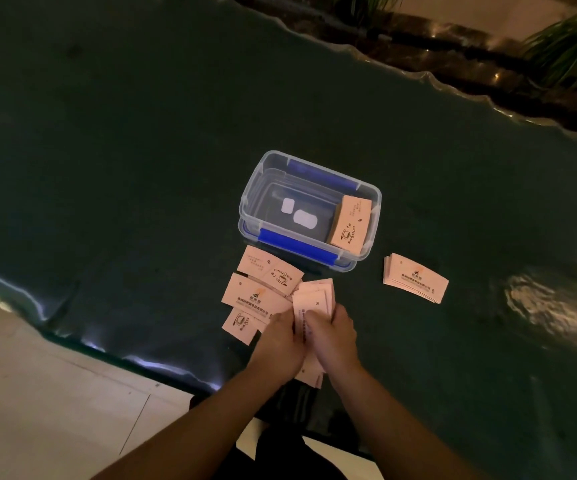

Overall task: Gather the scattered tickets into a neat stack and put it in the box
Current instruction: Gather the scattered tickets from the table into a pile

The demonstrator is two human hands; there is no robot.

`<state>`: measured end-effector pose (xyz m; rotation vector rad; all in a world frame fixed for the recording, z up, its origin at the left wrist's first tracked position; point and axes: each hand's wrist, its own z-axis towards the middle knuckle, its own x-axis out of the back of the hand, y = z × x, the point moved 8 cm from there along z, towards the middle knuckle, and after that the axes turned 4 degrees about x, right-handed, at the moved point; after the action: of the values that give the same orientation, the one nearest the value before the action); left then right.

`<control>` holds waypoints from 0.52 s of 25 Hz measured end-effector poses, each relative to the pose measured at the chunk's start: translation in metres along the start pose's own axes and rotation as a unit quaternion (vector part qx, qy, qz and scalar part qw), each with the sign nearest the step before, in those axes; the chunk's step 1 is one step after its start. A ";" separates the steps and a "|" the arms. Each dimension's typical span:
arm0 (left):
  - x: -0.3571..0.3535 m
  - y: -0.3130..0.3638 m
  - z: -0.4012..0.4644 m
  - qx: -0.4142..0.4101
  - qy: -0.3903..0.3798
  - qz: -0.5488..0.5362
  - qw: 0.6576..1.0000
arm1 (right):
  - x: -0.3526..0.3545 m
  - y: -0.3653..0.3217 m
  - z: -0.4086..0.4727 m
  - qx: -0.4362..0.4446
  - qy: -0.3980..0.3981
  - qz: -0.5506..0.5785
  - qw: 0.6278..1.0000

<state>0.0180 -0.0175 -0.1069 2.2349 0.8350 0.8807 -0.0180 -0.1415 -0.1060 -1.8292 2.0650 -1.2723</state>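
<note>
Both hands meet just below the centre of the frame, over the near edge of a dark green table [141,150]. The left hand [280,337] and the right hand [332,336] are closed together around a bundle of pale pink tickets [315,299]. The bundle's upper end fans out unevenly above the fingers; its lower end shows below the palms. The middle portion is covered by the hands, so the ticket count cannot be determined.

Three loose tickets [256,296] lie on the table just left of the hands, overlapping one another. The lowest is partly covered by the left hand. Printed text and a cup logo are visible, but the small print is too blurred to read.

A clear plastic box [256,188] with blue side latches stands open above the hands, at frame centre. A stack of tickets [349,220] leans against its right inner wall. Two white patches [299,213] show at the box bottom; whether they are labels or reflections cannot be determined.

A second stack of tickets [415,277] lies on the table right of the box, well apart from the hands.

Plant leaves [567,39] are cut off at the upper right corner. Pale floor [55,393] fills the lower left.
</note>
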 end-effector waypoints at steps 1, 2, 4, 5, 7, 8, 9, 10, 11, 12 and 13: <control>0.002 -0.001 -0.001 -0.005 -0.003 -0.009 1.000 | 0.000 0.000 0.001 -0.010 -0.004 0.015 1.000; 0.008 -0.003 -0.002 -0.009 0.002 -0.016 1.000 | -0.001 -0.001 0.002 -0.016 -0.016 0.038 0.999; 0.032 -0.015 -0.003 0.008 0.068 -0.035 0.997 | 0.000 -0.006 0.005 -0.004 -0.053 0.068 0.996; 0.050 -0.025 -0.004 0.032 0.127 -0.051 0.990 | 0.002 -0.010 0.008 0.013 -0.068 0.067 0.995; 0.084 -0.049 -0.006 0.094 0.218 -0.093 0.967 | 0.001 -0.024 0.012 0.056 -0.104 0.043 0.992; 0.094 -0.058 -0.004 0.120 0.233 -0.110 0.959 | -0.001 -0.033 0.014 0.077 -0.126 0.019 0.989; 0.101 -0.066 -0.002 0.143 0.230 -0.119 0.955 | -0.008 -0.042 0.014 0.095 -0.152 -0.011 0.984; 0.104 -0.070 0.000 0.160 0.220 -0.121 0.955 | -0.014 -0.051 0.014 0.108 -0.176 -0.047 0.977; 0.106 -0.072 0.004 0.170 0.211 -0.120 0.955 | -0.021 -0.059 0.016 0.121 -0.194 -0.083 0.970; 0.109 -0.073 0.007 0.174 0.209 -0.120 0.955 | -0.028 -0.067 0.018 0.135 -0.205 -0.112 0.963; 0.111 -0.072 0.010 0.171 0.212 -0.120 0.955 | -0.033 -0.075 0.021 0.151 -0.210 -0.133 0.957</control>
<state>0.0661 0.1048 -0.1225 2.1873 1.5255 1.1899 0.0609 -0.1183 -0.0868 -2.0544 1.3638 -1.0553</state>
